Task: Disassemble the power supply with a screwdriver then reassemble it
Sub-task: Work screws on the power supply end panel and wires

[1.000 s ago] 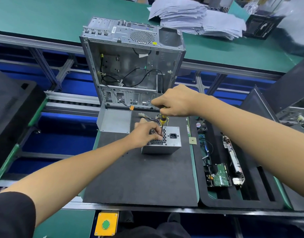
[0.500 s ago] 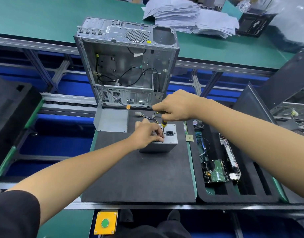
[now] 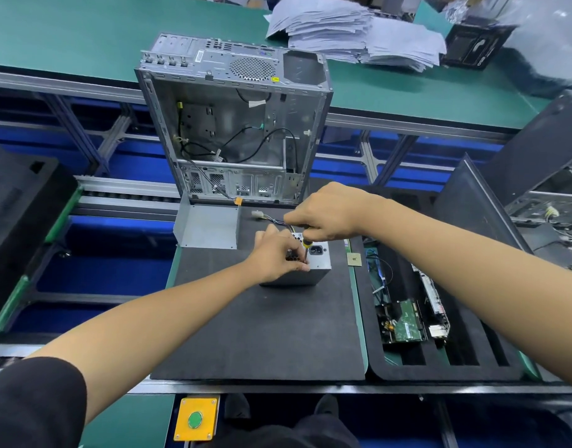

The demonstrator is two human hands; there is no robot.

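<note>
A small grey power supply [image 3: 320, 260] stands on a black foam mat [image 3: 265, 331], its socket face up. My left hand [image 3: 278, 253] lies over its honeycomb grille, fingertips pinched at the screwdriver's shaft. My right hand [image 3: 326, 211] grips the handle of a screwdriver with a yellow collar [image 3: 307, 243], held upright with the tip down on the supply's top face. The tip itself is hidden by my left fingers. A bundle of coloured wires with a white connector [image 3: 257, 215] trails from the supply's far side.
An open grey computer case [image 3: 236, 124] stands upright behind the mat, with a bent grey metal cover [image 3: 207, 224] in front of it. A black foam tray [image 3: 439, 318] at right holds circuit boards and cables. A small square chip [image 3: 354, 259] lies between mat and tray.
Both hands stay on the power supply and screwdriver. My left fingers have closed in nearer the shaft. The view has shifted slightly.
</note>
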